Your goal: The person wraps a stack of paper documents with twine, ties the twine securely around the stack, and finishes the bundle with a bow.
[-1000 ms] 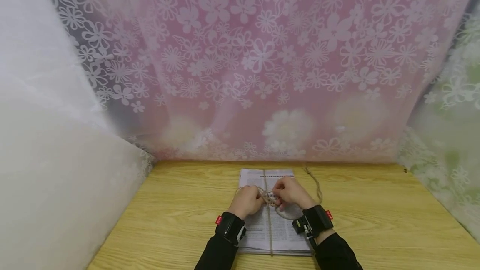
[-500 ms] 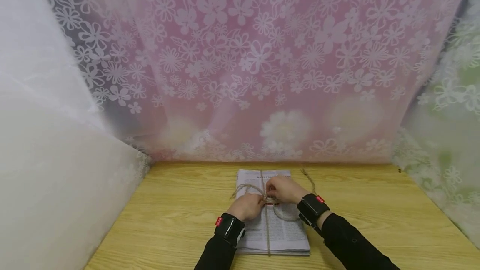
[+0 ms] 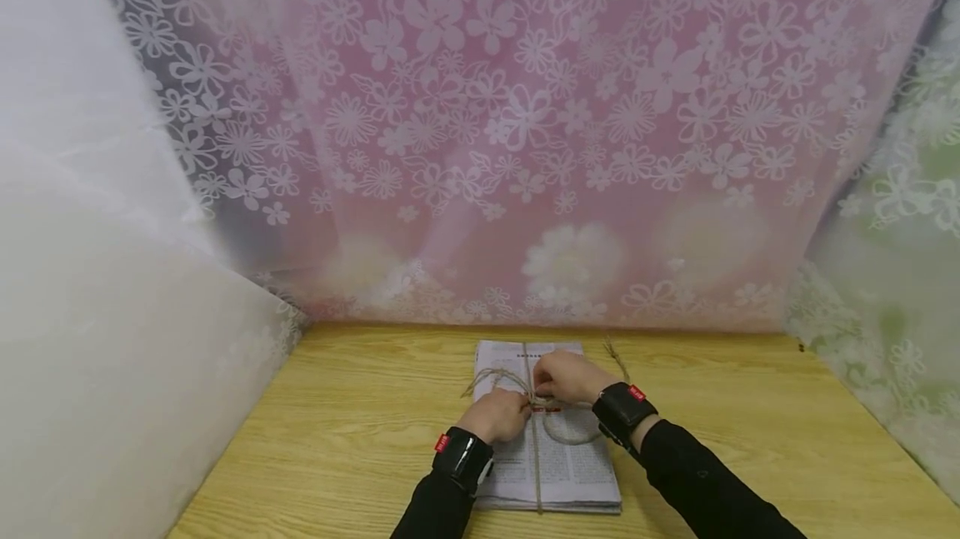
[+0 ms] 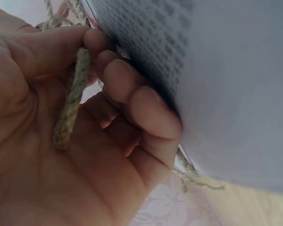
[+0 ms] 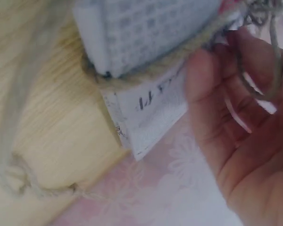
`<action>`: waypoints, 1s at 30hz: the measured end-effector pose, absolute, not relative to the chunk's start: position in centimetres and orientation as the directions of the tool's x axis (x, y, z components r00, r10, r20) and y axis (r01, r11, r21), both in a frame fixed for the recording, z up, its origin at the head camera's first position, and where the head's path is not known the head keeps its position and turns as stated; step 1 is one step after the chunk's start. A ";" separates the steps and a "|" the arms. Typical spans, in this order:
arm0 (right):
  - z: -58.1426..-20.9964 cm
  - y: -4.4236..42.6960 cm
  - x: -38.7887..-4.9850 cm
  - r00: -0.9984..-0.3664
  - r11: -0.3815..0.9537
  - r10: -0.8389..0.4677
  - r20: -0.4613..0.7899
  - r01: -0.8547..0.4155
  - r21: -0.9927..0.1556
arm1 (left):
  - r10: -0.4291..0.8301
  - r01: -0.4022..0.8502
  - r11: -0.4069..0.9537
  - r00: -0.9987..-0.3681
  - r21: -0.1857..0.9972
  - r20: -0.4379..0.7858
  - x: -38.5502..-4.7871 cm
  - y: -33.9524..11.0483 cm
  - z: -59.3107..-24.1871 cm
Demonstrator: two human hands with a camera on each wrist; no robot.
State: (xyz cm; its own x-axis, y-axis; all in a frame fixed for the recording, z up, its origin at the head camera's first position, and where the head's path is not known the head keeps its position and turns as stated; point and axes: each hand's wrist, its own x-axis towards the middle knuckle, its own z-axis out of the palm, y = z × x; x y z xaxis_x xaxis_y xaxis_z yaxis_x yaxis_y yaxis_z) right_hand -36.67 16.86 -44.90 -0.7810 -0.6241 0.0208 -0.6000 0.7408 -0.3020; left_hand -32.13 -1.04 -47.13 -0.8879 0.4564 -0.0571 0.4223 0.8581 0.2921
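A stack of newspapers (image 3: 577,472) lies flat, bound lengthwise and crosswise by twine (image 3: 537,468). The strands meet in a tangle above the middle of the top sheet. Left of that tangle, my left hand (image 3: 495,416) pinches twine between thumb and index finger, while its other fingers curl against the paper. A piece of twine (image 4: 73,101) crosses its palm in the left wrist view. My right hand (image 3: 567,376) pinches twine at the tangle from the right; a thin loop (image 5: 276,61) hangs by its fingers in the right wrist view. The pinched strands are partly hidden.
The stack lies on a wood-grain table (image 3: 360,422). One frayed twine end (image 3: 617,358) trails over the table to the right of the stack; another (image 3: 476,381) sticks out at its left edge. A pink floral sheet (image 3: 525,189) hangs behind the table.
My right hand has moved slightly left over the tangle, its forearm swinging out to the right. A twine end now arches past my left hand to the stack's left edge.
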 end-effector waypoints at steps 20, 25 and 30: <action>-44.6 17.5 -37.5 -0.859 0.827 -0.506 -0.073 -0.460 -0.323 | 0.472 0.441 0.862 -0.878 0.251 -0.079 -32.3 -0.9 -47.2; -44.7 17.7 -37.9 -0.834 0.807 -0.546 -0.071 -0.502 -0.310 | 0.477 0.446 0.860 -0.875 0.246 -0.080 -32.4 -1.0 -47.3; -44.8 17.0 -37.6 -0.772 0.750 -0.631 -0.082 -0.579 -0.320 | 0.478 0.445 0.860 -0.874 0.252 -0.087 -32.4 -1.0 -47.3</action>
